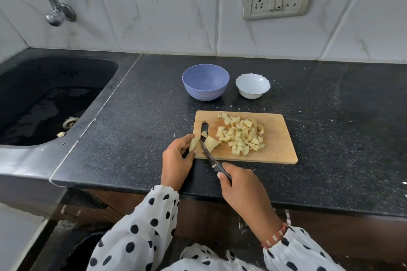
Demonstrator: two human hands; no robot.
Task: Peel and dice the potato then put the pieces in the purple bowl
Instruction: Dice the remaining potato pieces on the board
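- Left hand: grip pinching potato piece, near-left corner of cutting board.
- Right hand: grip wrapped round knife.
- Purple bowl: far, unfilled.
- Risk: blade beside fingertips; slippery piece could slide, nicking them.

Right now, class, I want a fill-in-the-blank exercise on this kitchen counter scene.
1. The right hand grips a ____.
2. The diced potato pieces lie on the wooden ____.
3. The purple bowl holds ____ potato pieces.
4. The white bowl stands to the ____ of the purple bowl.

Missing words: knife; cutting board; no; right
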